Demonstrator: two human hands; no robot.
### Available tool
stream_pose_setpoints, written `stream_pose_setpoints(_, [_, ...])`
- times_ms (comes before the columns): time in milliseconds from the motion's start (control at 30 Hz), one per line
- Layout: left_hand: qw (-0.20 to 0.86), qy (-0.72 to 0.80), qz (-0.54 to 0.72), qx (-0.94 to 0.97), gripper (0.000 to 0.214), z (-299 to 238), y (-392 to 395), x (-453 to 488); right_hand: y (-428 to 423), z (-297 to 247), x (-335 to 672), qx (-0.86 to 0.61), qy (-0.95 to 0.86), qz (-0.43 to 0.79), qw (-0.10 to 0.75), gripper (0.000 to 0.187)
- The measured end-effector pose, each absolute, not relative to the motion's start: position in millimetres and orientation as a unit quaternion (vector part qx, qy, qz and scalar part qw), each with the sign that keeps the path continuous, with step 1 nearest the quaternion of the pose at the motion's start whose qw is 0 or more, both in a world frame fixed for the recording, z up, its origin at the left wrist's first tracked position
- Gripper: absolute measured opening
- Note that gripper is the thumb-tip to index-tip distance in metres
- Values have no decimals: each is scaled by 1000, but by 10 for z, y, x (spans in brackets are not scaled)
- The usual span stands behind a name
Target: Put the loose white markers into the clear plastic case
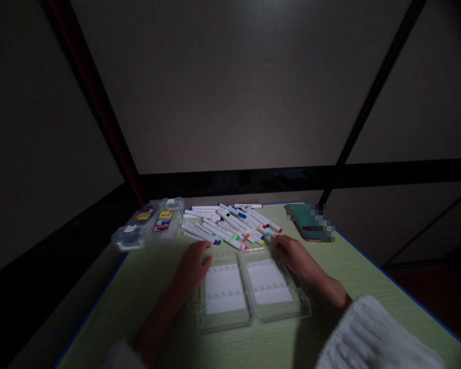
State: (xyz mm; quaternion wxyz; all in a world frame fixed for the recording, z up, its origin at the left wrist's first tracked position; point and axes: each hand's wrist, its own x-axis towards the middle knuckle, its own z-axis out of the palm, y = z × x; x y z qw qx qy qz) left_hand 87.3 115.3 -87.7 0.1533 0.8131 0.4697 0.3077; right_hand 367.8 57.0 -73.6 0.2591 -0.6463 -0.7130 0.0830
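Observation:
A clear plastic marker case [249,287] lies unfolded flat on the table, a white sheet [226,288] in its left half and another white sheet [269,282] in its right half. My left hand [192,266] is curled around the upper left edge of the case, thumb on the inner side. At the upper right corner, my right hand [294,256] has its fingers closed on the rim. Just beyond the case is a loose heap of white markers [230,225] with coloured ends, pointing various ways.
Two clear plastic cases with colourful labels, one of them this closed case [165,223], rest at the table's back left. A flat teal object [311,223], partly pixelated, lies at the back right. The pale green table [330,277] has blue edging and meets a wall [234,102] behind.

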Motion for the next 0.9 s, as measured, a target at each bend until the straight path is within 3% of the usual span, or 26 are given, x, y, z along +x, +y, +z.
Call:
stream_pose_setpoints(433, [109, 463, 349, 807, 17, -813, 1225, 782, 562, -725, 3699, -646, -717, 84, 247, 15])
stream_pose_setpoints(900, [127, 435, 334, 827, 26, -883, 1256, 803, 550, -716, 3690, -619, -747, 74, 231, 15])
